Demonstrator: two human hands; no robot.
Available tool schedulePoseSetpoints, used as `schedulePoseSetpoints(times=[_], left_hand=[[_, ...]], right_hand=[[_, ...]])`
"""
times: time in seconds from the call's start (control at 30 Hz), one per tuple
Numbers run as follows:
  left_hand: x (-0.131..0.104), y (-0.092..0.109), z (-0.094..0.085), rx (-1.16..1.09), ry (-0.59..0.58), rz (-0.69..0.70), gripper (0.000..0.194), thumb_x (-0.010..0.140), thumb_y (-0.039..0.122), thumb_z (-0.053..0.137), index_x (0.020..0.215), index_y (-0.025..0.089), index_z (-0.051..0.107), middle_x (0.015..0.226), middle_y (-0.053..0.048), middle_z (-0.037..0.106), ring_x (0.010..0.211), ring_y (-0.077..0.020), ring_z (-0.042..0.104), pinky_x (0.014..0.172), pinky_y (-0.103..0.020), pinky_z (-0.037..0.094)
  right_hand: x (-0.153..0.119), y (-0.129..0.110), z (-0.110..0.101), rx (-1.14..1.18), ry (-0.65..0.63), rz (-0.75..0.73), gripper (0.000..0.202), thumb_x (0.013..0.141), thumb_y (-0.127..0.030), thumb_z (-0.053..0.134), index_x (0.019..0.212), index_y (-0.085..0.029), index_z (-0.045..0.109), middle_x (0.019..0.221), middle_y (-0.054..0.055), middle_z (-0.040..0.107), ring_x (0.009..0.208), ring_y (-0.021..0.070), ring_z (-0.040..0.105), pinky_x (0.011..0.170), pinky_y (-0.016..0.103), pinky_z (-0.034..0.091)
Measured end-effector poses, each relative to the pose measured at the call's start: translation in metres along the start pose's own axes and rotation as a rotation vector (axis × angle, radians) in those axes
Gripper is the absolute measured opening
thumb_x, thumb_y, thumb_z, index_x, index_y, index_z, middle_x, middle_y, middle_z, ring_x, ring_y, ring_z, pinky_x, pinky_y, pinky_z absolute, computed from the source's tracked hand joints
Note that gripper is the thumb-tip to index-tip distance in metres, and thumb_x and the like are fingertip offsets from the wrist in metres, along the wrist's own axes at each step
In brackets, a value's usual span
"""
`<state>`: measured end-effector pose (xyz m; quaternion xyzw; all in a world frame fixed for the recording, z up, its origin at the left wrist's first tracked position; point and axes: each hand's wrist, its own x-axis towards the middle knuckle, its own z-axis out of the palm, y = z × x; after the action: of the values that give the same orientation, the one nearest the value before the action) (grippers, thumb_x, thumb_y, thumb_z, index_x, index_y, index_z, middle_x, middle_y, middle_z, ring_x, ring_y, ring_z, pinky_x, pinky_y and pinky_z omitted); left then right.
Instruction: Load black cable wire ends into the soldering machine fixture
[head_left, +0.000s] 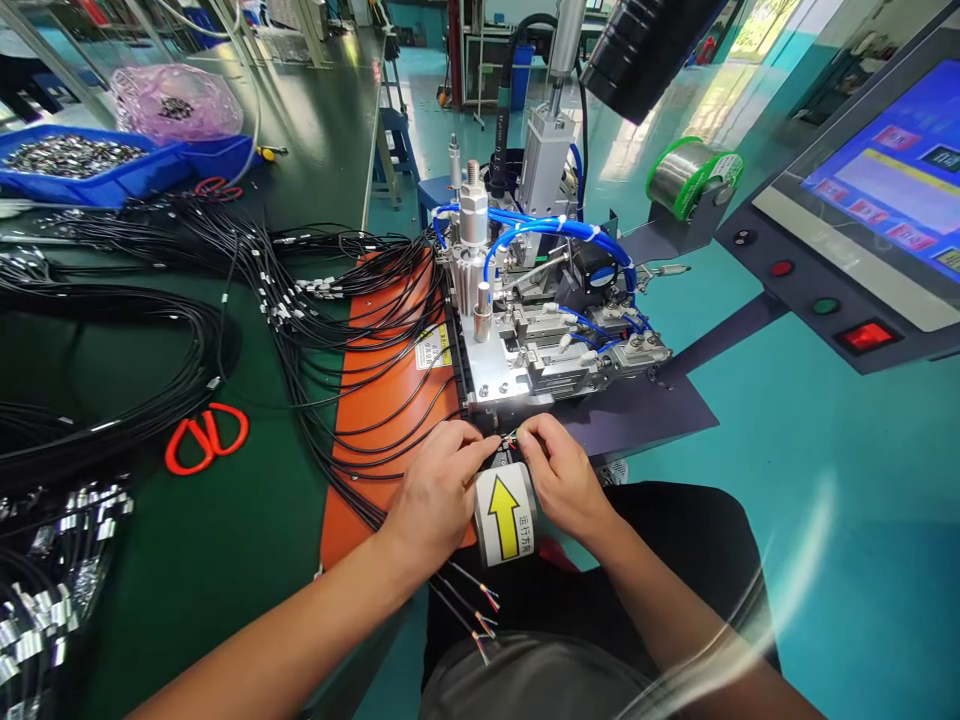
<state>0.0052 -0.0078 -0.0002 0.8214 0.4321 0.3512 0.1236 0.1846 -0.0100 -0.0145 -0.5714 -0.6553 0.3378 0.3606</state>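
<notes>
Wires [511, 438] are at machine [499, 375] edge, mid-frame; floor [885, 450] is open rightward; left hand [439, 480] and right hand [562, 472], curled, pinch them.

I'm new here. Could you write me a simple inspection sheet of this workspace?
Surface: green table, with an orange sheet beside the machine.
Work in hand: thin coloured wires at the machine's near edge.
Clutter: red-handled scissors; blue tray of small metal parts.
Hands: left hand and right hand at the wires, exact grip too small to tell.
Cables: black cables bundled on the table, some crossing the orange sheet.
Surroundings: spool of wire, lit screen, teal floor.
</notes>
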Motion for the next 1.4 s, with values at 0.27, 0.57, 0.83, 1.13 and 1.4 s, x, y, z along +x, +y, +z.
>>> schedulePoseSetpoints(times=[0.27,0.57,0.83,1.13,1.4], left_hand=[[-0.0006,-0.0016,0.0022,-0.009,-0.001,0.007,0.025,0.089,0.004,0.051,0.104,0.011,0.071,0.089,-0.008,0.061,0.084,-0.0187,0.057,0.072,-0.030,0.052],[-0.0005,-0.0027,0.0024,0.007,-0.009,0.007,0.024,0.089,0.005,0.052,0.104,0.012,0.070,0.089,-0.007,0.061,0.084,-0.0184,0.057,0.072,-0.029,0.052],[0.0000,-0.0017,0.0023,0.014,0.007,0.012,0.025,0.091,0.006,0.049,0.102,0.013,0.070,0.089,-0.007,0.061,0.084,-0.0183,0.057,0.073,-0.029,0.052],[-0.0007,-0.0026,0.0034,0.014,0.017,0.007,0.023,0.091,0.007,0.050,0.102,0.013,0.070,0.089,-0.007,0.061,0.084,-0.0182,0.058,0.072,-0.029,0.052],[-0.0005,-0.0012,0.0024,0.021,0.011,0.004,0.024,0.092,0.007,0.049,0.103,0.014,0.069,0.089,-0.006,0.061,0.083,-0.0178,0.057,0.072,-0.029,0.052]], right_hand=[[0.0011,-0.0008,-0.0001,-0.007,-0.010,-0.005,0.018,0.100,-0.026,0.040,0.088,-0.021,0.052,0.085,0.000,0.054,0.080,0.0169,0.053,0.074,0.029,0.040],[0.0003,0.0003,-0.0004,-0.011,-0.007,-0.002,0.018,0.100,-0.026,0.040,0.088,-0.021,0.053,0.085,0.000,0.055,0.081,0.0170,0.053,0.075,0.029,0.040],[-0.0006,0.0020,0.0011,0.006,0.023,-0.002,0.018,0.100,-0.027,0.042,0.090,-0.021,0.055,0.086,0.001,0.056,0.081,0.0172,0.055,0.075,0.029,0.041],[-0.0006,0.0000,0.0021,-0.002,0.050,-0.026,0.017,0.100,-0.025,0.042,0.089,-0.021,0.054,0.085,0.001,0.056,0.080,0.0165,0.054,0.074,0.029,0.041],[-0.0005,0.0017,0.0022,0.004,0.026,-0.004,0.018,0.100,-0.027,0.041,0.089,-0.022,0.054,0.086,0.001,0.057,0.082,0.0177,0.055,0.075,0.030,0.042]])
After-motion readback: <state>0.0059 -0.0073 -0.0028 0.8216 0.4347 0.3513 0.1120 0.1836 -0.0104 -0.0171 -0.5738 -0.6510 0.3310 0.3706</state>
